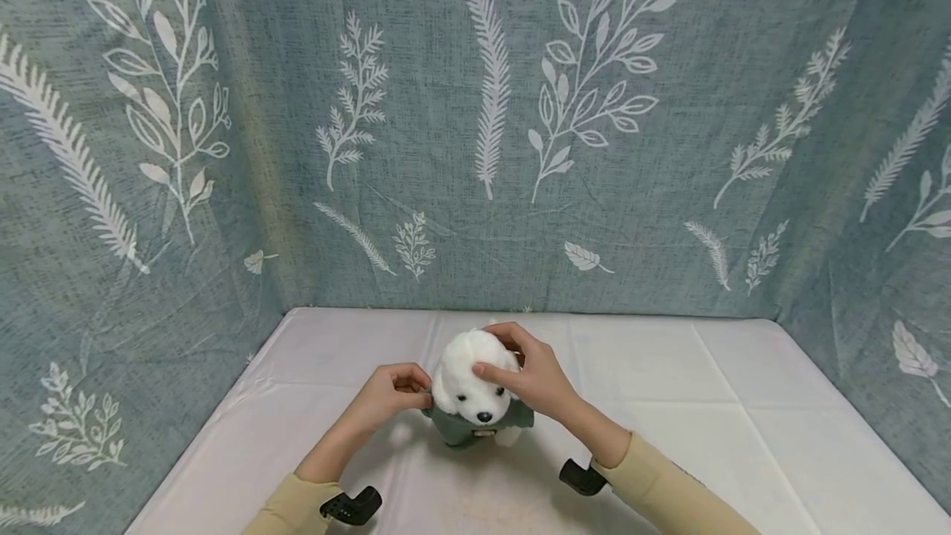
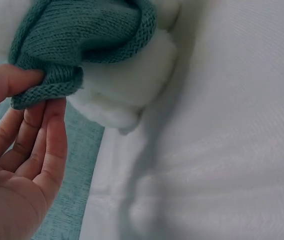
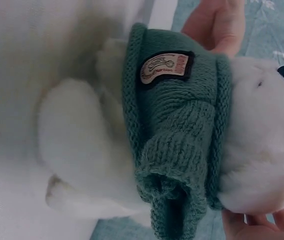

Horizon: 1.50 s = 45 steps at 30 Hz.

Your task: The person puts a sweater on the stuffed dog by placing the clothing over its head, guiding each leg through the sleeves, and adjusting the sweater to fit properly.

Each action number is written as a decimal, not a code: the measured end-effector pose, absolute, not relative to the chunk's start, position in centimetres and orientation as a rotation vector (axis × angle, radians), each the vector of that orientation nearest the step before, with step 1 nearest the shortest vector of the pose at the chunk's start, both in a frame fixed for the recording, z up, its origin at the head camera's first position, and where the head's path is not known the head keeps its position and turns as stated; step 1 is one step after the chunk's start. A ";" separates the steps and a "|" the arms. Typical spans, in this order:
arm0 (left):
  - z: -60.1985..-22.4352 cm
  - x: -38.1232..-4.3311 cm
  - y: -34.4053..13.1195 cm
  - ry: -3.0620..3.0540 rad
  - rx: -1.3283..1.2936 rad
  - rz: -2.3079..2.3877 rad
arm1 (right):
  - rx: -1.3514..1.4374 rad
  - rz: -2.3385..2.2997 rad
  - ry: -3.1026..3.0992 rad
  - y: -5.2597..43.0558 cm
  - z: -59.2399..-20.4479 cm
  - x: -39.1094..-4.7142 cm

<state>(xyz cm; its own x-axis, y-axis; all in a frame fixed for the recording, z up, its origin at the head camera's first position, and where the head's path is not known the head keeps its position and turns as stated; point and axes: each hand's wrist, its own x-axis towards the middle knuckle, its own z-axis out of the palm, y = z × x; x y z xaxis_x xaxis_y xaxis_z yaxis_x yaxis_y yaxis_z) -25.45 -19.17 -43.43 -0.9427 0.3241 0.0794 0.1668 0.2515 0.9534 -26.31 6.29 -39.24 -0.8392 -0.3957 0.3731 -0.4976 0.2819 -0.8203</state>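
Left wrist view: the left hand (image 2: 22,172) pinches the green sweater (image 2: 82,32) at its edge. In the head view the right hand (image 1: 538,374) grips the white plush dog (image 1: 470,357) (wearing the sweater) by its head, on the white table (image 1: 669,411), before a leaf-patterned curtain (image 1: 431,130).

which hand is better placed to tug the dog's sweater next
Probably the left hand: its thumb and fingers pinch part of the green sweater, while the right hand holds the plush dog's head.
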 end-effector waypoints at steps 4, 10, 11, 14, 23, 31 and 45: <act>-43.5 -25.3 -19.0 2.402 0.464 1.768 | 0.854 1.634 -2.452 6.4 -39.3 -26.3; -43.0 -25.2 -19.1 2.447 0.461 1.724 | 0.826 1.681 -2.486 7.5 -39.4 -26.1; -42.9 -25.2 -19.2 2.453 0.460 1.722 | 0.814 1.691 -2.488 7.8 -39.5 -26.2; -42.6 -25.3 -19.7 2.471 0.450 1.720 | 0.735 1.669 -2.512 8.9 -39.8 -26.2; -42.5 -25.4 -20.6 2.378 0.487 1.743 | 0.467 1.612 -2.590 11.4 -41.7 -25.8; -43.1 -25.5 -20.0 2.366 0.531 1.735 | 0.464 1.732 -2.804 11.5 -42.7 -25.2; -42.5 -26.0 -20.3 2.375 0.407 1.896 | 0.271 1.687 -2.577 11.1 -41.7 -26.2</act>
